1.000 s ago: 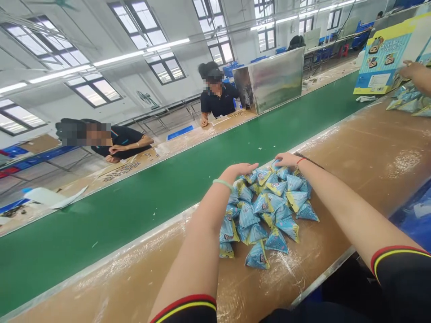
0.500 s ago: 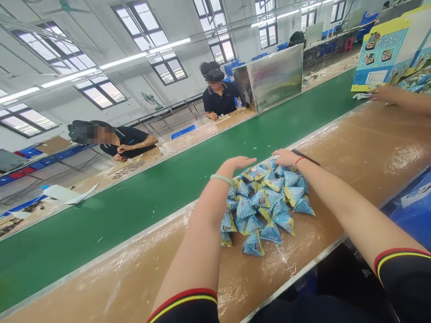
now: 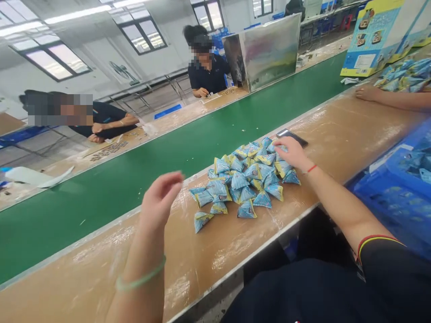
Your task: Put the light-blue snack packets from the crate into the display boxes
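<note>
Glossy brown tabletop (image 3: 202,260), crinkled blue pyramid packets (image 3: 239,180), bare hands (image 3: 291,151)

This place is looking like a factory. A long green belt (image 3: 215,140) is stretching between brown surfaces (image 3: 195,255). Across it, two people (image 3: 210,74) in dark tops are working by little bits (image 3: 104,152). Many blue packets (image 3: 239,180) are lying in a heap, and a blue crate (image 3: 384,179) is standing nearby. Long lights (image 3: 77,14) are shining near big windows (image 3: 141,35).
</note>
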Tool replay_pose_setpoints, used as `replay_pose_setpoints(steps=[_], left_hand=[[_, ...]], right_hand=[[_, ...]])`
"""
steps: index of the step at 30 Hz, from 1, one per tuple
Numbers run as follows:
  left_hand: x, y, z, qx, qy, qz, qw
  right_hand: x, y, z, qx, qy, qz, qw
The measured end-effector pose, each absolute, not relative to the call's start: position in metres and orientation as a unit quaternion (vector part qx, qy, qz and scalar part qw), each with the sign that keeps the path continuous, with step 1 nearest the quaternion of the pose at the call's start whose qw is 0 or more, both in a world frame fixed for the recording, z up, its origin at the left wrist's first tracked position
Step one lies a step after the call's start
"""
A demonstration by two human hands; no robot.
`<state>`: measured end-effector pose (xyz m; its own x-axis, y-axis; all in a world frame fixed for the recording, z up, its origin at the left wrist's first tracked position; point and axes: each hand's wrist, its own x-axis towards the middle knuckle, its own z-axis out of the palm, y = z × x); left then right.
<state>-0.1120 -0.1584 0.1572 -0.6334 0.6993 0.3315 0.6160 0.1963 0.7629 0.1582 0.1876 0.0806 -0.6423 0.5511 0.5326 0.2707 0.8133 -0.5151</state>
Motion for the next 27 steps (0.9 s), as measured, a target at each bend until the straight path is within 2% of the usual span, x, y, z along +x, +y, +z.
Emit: replay_pose_setpoints(steps=[2, 5, 8, 11, 15, 18, 23, 27], left_hand=[[-0.098, -0.203, 0.124, 0.389, 0.788, 0.473, 0.052], [-0.061, -0.225, 0.084, 0.442, 0.754, 0.433, 0.221], [-0.009, -0.199, 0.068, 0.541, 0.663, 0.338, 0.392], [0.047, -0.15, 0.059, 0.662, 0.536, 0.261, 0.454], [0.114, -0.085, 0.029, 0.84, 0.345, 0.141, 0.394], [0.156, -0.049, 0.004, 0.906, 0.281, 0.027, 0.314], [0.177, -0.034, -0.003, 0.917, 0.305, -0.076, 0.247], [0.163, -0.036, 0.009, 0.902, 0.332, -0.14, 0.239]], right_hand=[[0.2, 0.17, 0.057, -0.285, -0.846, 0.218, 0.394], [0.242, 0.138, 0.018, -0.34, -0.814, 0.255, 0.396], [0.253, 0.112, -0.009, -0.376, -0.798, 0.272, 0.386], [0.244, 0.104, -0.016, -0.406, -0.798, 0.258, 0.364], [0.227, 0.107, -0.009, -0.455, -0.818, 0.186, 0.3], [0.225, 0.108, -0.007, -0.462, -0.819, 0.178, 0.29], [0.249, 0.101, -0.012, -0.398, -0.781, 0.262, 0.403], [0.273, 0.091, -0.001, -0.418, -0.693, 0.256, 0.528]])
